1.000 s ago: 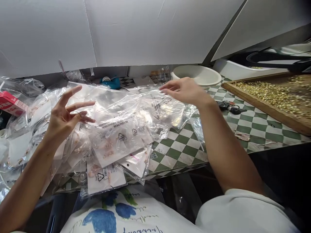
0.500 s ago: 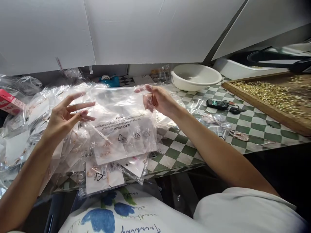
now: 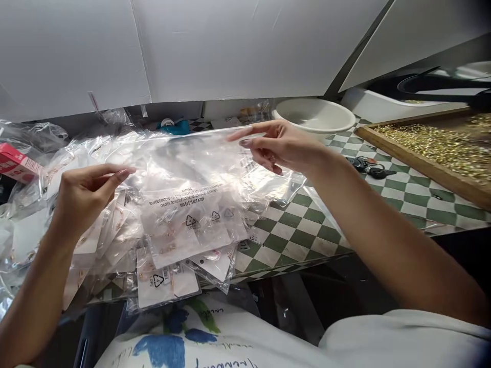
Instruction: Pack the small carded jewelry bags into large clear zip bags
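I hold a large clear plastic bag [image 3: 184, 168] with a printed warning stretched between both hands above the table. My left hand [image 3: 86, 191] pinches its left edge with thumb and fingers closed. My right hand [image 3: 278, 143] pinches the bag's top right edge between thumb and fingertips. Under the bag lies a heap of small clear packets [image 3: 169, 276] holding white cards with earrings.
A green-and-white checked tablecloth [image 3: 291, 235] covers the table. A white bowl [image 3: 314, 113] stands at the back, keys [image 3: 368, 167] beside my right arm, a wooden tray of gold pieces [image 3: 433, 145] at right. A red box [image 3: 15, 161] sits far left.
My left hand went from spread fingers to a pinch on the bag's left edge. My right hand slid right along the top edge, drawing the bag wider.
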`<state>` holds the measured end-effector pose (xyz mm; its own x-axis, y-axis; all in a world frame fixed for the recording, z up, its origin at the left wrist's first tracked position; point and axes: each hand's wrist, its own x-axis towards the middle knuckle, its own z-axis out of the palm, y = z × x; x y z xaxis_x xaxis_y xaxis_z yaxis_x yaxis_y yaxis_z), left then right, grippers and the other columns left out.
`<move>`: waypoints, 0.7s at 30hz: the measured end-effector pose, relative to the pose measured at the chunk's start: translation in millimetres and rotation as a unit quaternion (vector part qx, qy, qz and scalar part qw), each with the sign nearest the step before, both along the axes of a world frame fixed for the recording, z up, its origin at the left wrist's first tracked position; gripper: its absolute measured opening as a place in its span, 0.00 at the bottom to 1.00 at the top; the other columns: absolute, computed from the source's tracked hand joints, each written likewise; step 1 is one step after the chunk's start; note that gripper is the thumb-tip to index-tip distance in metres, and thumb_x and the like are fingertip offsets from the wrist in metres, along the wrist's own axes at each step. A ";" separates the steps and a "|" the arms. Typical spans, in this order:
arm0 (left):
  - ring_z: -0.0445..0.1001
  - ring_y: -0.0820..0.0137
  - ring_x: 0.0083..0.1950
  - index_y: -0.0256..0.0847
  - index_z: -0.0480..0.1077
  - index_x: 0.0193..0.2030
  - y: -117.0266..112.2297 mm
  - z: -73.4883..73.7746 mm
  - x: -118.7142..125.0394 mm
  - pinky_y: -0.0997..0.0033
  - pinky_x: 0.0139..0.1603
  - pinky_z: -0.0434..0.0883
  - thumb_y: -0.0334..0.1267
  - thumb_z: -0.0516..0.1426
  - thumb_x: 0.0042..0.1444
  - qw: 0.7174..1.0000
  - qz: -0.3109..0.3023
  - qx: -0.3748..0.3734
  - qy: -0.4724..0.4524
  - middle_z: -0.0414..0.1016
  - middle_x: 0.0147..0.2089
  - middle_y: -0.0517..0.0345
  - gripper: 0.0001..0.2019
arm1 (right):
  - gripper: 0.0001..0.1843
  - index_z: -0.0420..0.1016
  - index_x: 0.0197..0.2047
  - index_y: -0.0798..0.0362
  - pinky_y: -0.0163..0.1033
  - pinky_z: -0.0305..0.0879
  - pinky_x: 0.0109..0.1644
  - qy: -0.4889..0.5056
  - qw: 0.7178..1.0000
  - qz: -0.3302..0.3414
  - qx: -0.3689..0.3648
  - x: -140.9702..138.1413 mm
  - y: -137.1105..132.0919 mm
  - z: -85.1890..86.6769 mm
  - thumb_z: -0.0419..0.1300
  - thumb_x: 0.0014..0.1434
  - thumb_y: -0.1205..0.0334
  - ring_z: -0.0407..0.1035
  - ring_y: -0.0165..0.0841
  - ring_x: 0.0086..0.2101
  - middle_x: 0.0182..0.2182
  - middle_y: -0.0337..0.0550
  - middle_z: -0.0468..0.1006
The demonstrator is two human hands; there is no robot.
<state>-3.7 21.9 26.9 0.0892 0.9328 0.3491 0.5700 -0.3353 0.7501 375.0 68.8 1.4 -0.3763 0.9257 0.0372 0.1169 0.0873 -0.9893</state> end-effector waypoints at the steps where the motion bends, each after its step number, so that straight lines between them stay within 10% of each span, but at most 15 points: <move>1: 0.62 0.77 0.15 0.55 0.85 0.41 -2.0 3.1 -1.3 0.74 0.14 0.52 0.50 0.67 0.59 0.999 -0.015 -0.035 -0.024 0.66 0.16 0.66 0.08 | 0.17 0.83 0.48 0.49 0.34 0.58 0.19 0.011 1.000 0.003 -0.006 0.5 -1.9 1.1 0.70 0.57 0.51 0.62 0.26 0.15 0.16 0.32 0.72; 5: 0.73 0.71 0.17 0.51 0.86 0.40 -12.9 11.6 -7.9 0.72 0.15 0.71 0.52 0.68 0.57 0.979 -0.079 -0.171 -0.077 0.84 0.29 0.51 0.11 | 0.14 0.83 0.32 0.53 0.37 0.67 0.29 0.085 0.994 0.027 -0.062 1.7 -13.0 2.1 0.64 0.55 0.50 0.81 0.38 0.32 0.31 0.46 0.84; 9: 0.86 0.59 0.31 0.53 0.87 0.43 -27.5 9.6 -14.5 0.68 0.28 0.84 0.58 0.68 0.55 0.966 -0.081 -0.226 -0.096 0.87 0.47 0.46 0.16 | 0.28 0.81 0.22 0.53 0.39 0.63 0.31 0.079 0.991 0.020 -0.104 5.4 -29.3 -3.8 0.61 0.61 0.39 0.79 0.39 0.30 0.25 0.49 0.81; 13: 0.87 0.55 0.35 0.50 0.87 0.40 -40.7 -6.7 -13.6 0.62 0.36 0.86 0.69 0.53 0.62 0.933 -0.083 -0.289 -0.195 0.87 0.42 0.44 0.30 | 0.35 0.79 0.18 0.51 0.45 0.70 0.36 0.036 0.994 -0.004 -0.108 12.0 -43.0 -18.5 0.61 0.58 0.29 0.77 0.39 0.29 0.21 0.49 0.78; 18: 0.86 0.64 0.33 0.55 0.86 0.38 -58.9 -30.5 1.1 0.72 0.33 0.85 0.50 0.69 0.57 0.952 -0.015 -0.237 -0.194 0.87 0.44 0.54 0.06 | 0.39 0.80 0.19 0.52 0.44 0.72 0.38 0.005 0.991 0.005 -0.130 18.5 -57.0 -33.2 0.57 0.59 0.25 0.76 0.38 0.30 0.27 0.52 0.81; 21: 0.83 0.68 0.29 0.57 0.85 0.45 -69.8 -34.6 11.2 0.74 0.29 0.84 0.41 0.73 0.52 0.954 -0.012 -0.242 -0.176 0.86 0.51 0.57 0.13 | 0.29 0.78 0.27 0.51 0.40 0.71 0.32 0.038 0.980 -0.065 -0.185 16.7 -65.5 -38.6 0.68 0.51 0.30 0.74 0.35 0.26 0.26 0.46 0.79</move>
